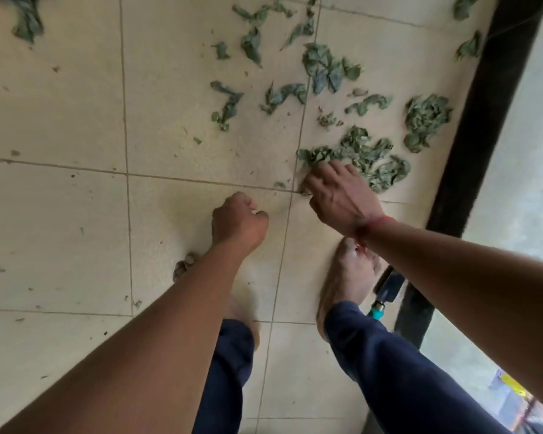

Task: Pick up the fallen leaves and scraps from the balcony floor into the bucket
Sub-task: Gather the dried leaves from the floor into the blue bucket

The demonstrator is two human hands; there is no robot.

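Several wilted green leaves lie scattered over the beige floor tiles [60,120], most of them at the upper right. A clump of leaves [358,151] lies just beyond my right hand [336,195], whose fingers reach down onto its near edge; whether they grip any leaf is hidden. My left hand [237,219] hovers over bare tile with its fingers curled into a fist, and nothing shows in it. No bucket is in view.
A black railing post [480,114] runs along the right edge of the balcony. A small trowel with a teal handle [386,292] lies by my right foot [345,283]. More leaves [427,120] lie near the railing, and small crumbs dot the tiles.
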